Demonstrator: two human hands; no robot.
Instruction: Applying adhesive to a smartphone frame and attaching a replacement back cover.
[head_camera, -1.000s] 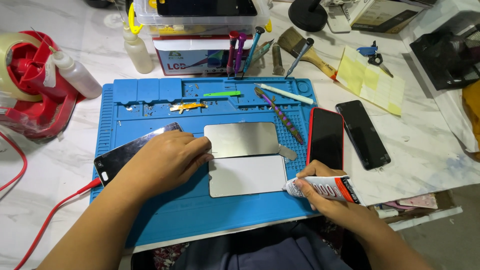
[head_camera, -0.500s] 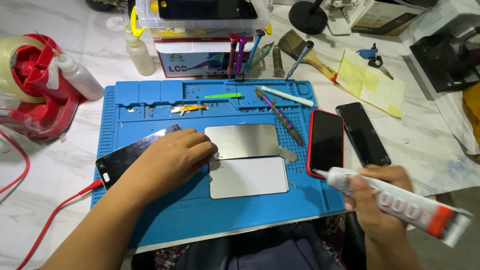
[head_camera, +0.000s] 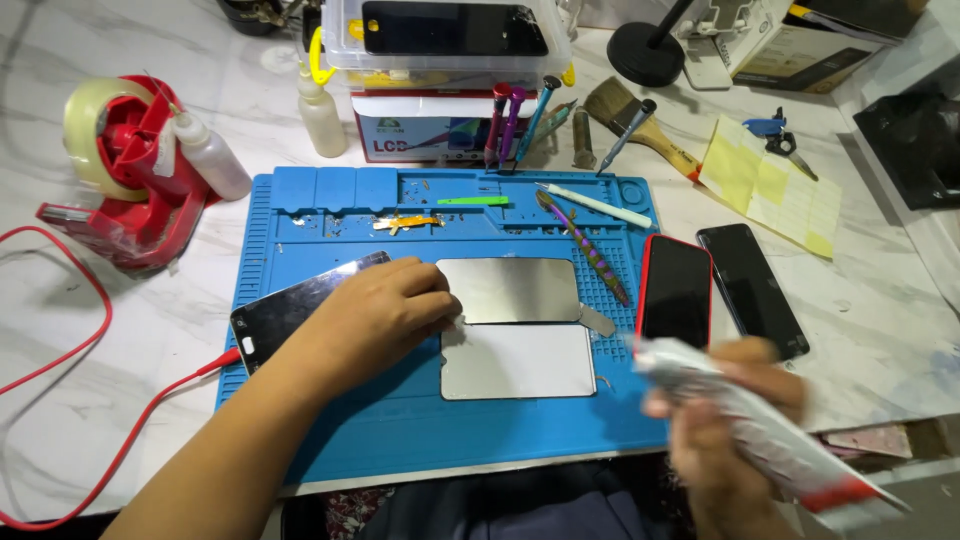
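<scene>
The white glue tube (head_camera: 760, 425) is now lifted off the blue work mat (head_camera: 400, 440), gripped in the right hand (head_camera: 725, 430) and blurred by motion; a second ago its nozzle was held at the metal plates (head_camera: 515, 330). The left hand (head_camera: 375, 315) is kept flat, pressing the dark phone screen (head_camera: 285, 310) beside those plates. Glue application is judged paused.

Both hands (head_camera: 375, 315) and forearms are bare, without sleeves or rings.

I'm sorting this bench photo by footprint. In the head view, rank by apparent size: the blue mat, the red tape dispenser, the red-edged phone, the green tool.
1. blue mat
2. red tape dispenser
3. red-edged phone
4. green tool
</scene>
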